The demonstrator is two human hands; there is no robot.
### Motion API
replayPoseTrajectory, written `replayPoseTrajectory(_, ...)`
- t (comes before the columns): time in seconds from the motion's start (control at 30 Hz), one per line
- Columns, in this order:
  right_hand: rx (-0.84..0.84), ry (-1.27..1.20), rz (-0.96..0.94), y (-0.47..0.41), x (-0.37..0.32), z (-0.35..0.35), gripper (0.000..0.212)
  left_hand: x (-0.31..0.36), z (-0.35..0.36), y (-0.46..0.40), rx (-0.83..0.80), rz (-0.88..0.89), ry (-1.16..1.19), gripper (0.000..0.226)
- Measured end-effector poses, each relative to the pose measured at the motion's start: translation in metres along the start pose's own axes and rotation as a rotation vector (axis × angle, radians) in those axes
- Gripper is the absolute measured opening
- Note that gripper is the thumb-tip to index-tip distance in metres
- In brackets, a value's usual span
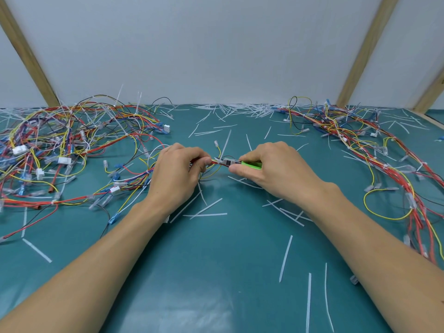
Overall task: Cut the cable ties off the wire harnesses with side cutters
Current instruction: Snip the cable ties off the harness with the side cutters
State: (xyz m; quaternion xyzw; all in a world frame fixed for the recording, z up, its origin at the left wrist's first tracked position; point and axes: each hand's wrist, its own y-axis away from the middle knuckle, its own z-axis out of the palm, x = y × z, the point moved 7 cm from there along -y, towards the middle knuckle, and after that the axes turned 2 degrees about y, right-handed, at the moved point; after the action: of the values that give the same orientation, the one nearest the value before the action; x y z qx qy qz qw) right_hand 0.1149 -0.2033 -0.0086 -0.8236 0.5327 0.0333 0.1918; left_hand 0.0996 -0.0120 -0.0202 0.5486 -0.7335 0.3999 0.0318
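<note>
The table (216, 272) is covered in a plain teal-green mat with a soft sheen near its front edge. Scattered all over it lie cut ties (286, 258), translucent white strips. The harness heap (60, 145) toward the left edge mixes red, yellow, blue, black, white and orange wires, with white connector blocks and clear and blue terminal sleeves. The harness heap (374, 150) along the right edge runs mostly red, with yellow loops and some blue. The side cutters (240, 163) have bright lime-green handles and a dark grey metal head. Behind, the wall (204, 44) is pale grey-white, crossed by light tan wooden battens (26, 51).
</note>
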Motion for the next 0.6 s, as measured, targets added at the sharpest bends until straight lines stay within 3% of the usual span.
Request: replayPoseTrajectory(0.6, -0.131, -0.055, 0.068, 0.002, 0.007, 0.015, 0.047, -0.001, 0.006, 0.001, -0.043, 0.008, 0.013, 0.012)
